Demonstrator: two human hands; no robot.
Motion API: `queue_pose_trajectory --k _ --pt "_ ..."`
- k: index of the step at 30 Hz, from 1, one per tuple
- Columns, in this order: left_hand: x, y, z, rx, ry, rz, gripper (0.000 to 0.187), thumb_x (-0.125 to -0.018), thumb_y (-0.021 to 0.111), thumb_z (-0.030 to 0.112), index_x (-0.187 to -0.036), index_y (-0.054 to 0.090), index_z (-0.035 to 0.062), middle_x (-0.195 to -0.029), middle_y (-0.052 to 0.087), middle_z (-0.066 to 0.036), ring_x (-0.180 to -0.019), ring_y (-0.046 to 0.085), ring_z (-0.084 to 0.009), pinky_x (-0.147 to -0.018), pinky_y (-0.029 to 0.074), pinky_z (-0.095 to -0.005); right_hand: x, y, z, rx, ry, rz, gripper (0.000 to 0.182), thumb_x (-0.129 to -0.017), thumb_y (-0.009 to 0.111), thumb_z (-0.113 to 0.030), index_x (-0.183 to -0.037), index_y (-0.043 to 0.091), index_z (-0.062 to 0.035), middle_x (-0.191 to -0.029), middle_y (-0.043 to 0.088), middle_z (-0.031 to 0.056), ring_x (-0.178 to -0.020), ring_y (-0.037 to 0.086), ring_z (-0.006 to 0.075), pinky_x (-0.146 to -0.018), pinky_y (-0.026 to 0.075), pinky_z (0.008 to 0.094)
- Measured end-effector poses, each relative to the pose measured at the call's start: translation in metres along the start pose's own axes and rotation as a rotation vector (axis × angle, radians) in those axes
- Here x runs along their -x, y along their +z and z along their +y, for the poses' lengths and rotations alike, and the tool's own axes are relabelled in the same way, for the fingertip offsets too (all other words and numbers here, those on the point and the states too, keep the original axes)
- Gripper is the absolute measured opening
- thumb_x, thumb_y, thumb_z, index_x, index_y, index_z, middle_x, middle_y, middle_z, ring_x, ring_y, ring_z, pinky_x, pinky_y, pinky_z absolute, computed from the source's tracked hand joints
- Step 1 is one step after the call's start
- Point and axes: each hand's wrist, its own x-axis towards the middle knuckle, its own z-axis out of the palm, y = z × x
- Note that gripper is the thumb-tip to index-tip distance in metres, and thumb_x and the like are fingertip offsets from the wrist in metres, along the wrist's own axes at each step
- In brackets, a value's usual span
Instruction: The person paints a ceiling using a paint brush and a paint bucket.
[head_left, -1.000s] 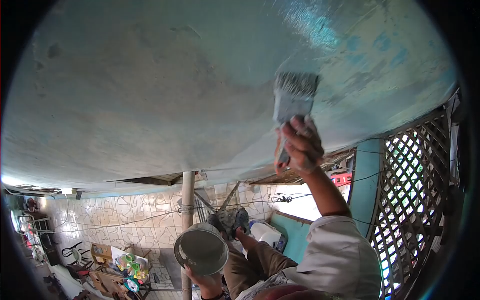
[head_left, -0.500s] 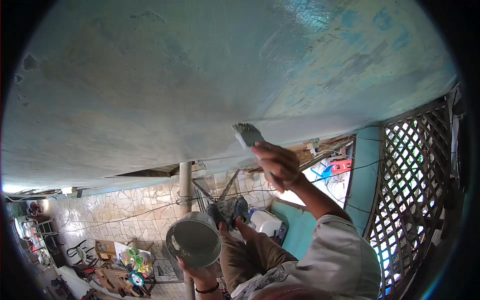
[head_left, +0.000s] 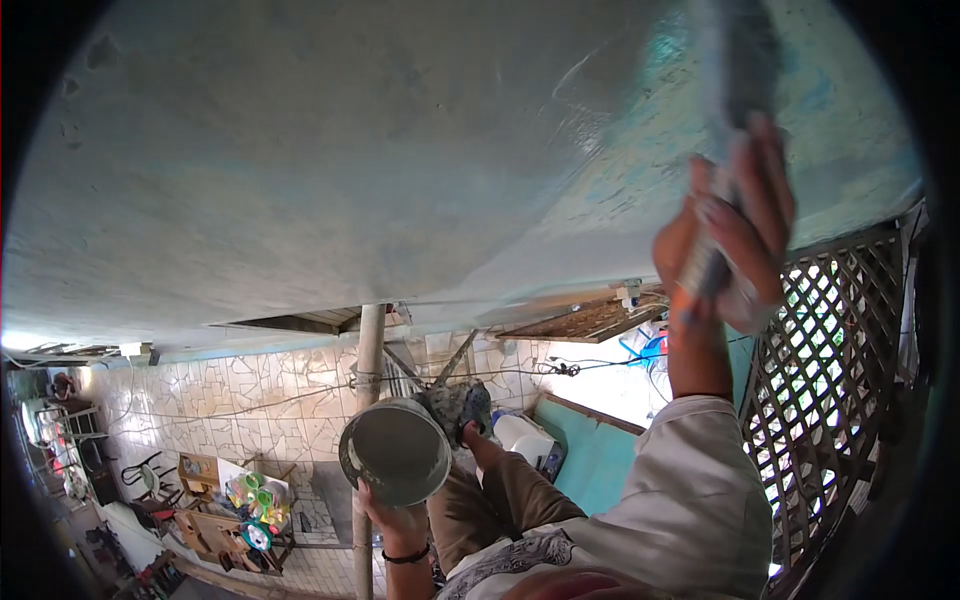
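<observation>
Blurred brush (head_left: 738,70) in right hand (head_left: 730,240), left hand (head_left: 395,522) holding bucket (head_left: 394,452)

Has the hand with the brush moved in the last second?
Yes. The right hand with the brush has swung right, toward the lattice screen.

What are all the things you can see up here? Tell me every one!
ceiling: one, pale blue-green, wet-looking, fills the top
brush: one, grey, blurred, against the ceiling top right
bucket: one, grey-coated, round, bottom centre
pole: one, grey, upright beside the bucket
lattice: one, dark, right side
tiled wall: one, cream crazy-paving, lower left
colourful clutter: several, green and mixed, bottom left
right hand: one, gripping the brush handle
left hand: one, holding the bucket from below
</observation>
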Motion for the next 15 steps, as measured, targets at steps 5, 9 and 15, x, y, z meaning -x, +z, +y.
queue_pose_trajectory --k 5,9,15 --pt "-0.01 -0.012 -0.007 -0.014 -0.001 0.014 0.07 -0.101 0.05 0.056 -0.153 0.046 0.0095 -0.148 0.054 -0.013 -0.134 0.055 -0.0326 -0.109 0.05 -0.0497 0.091 0.056 -0.052 -0.042 0.227 0.073 0.01 -0.096 0.071 -0.02 -0.094 0.07 -0.0104 -0.107 0.079 0.0118 -0.118 0.071 0.0334 -0.115 0.046 0.0527" --pt "-0.023 -0.03 -0.019 -0.034 0.048 -0.002 0.071 -0.101 0.049 0.058 -0.153 0.045 0.0093 -0.149 0.053 -0.014 -0.135 0.054 -0.0334 -0.108 0.05 -0.0522 0.149 0.075 -0.101 -0.05 0.287 0.012 0.005 -0.095 0.073 -0.012 -0.092 0.072 -0.0153 -0.106 0.081 0.0043 -0.117 0.073 0.0249 -0.117 0.047 0.046" --pt "-0.057 -0.082 -0.062 0.016 0.037 -0.025 0.072 -0.101 0.049 0.058 -0.155 0.044 0.0104 -0.152 0.05 -0.014 -0.137 0.052 -0.035 -0.11 0.048 -0.0541 0.234 0.108 -0.164 -0.113 0.36 -0.073 0.004 -0.098 0.073 -0.015 -0.1 0.072 -0.0174 -0.111 0.08 0.001 -0.12 0.071 0.0213 -0.117 0.046 0.0439"
